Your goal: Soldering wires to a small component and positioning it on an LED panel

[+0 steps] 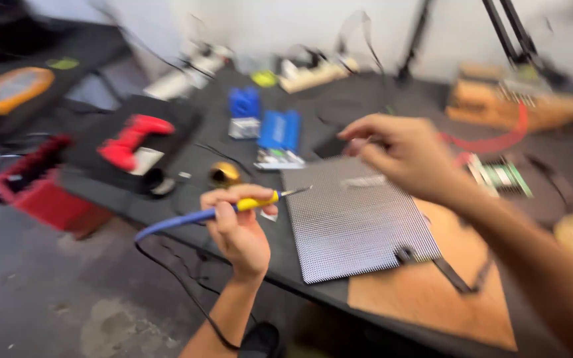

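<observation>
Left hand [239, 232] is closed around a soldering iron [233, 207] with a blue and yellow grip, held near the front edge of the surface [233, 166]. Its metal tip points right, just at the left edge of the dotted grey panel [353, 222]. The iron's black cord [180, 282] drops off the surface and loops below the wrist.

Right hand [402, 154] hovers above the far edge of the panel, fingers curled in loosely, thumb and forefinger close together. Blur is heavy; can't tell whether it holds anything.

The panel lies flat, partly on a brown board [432, 298] at the front right corner of the surface.

Surface is dark, cluttered:
- brass-coloured round object [224, 174] just behind the left hand
- two blue blocks [278, 131] further back, mid-surface
- red power tool [130, 140] on a black case [127, 156] at the left
- green circuit board [502, 176] at the right, red cable [499, 140] curving behind it
- wooden blocks [499, 103] at the back right, black stand legs [512, 33] above them

Room: light wall [286, 20] behind, bare stained concrete floor [54, 298], a red crate [38, 192] on the floor at the left.
</observation>
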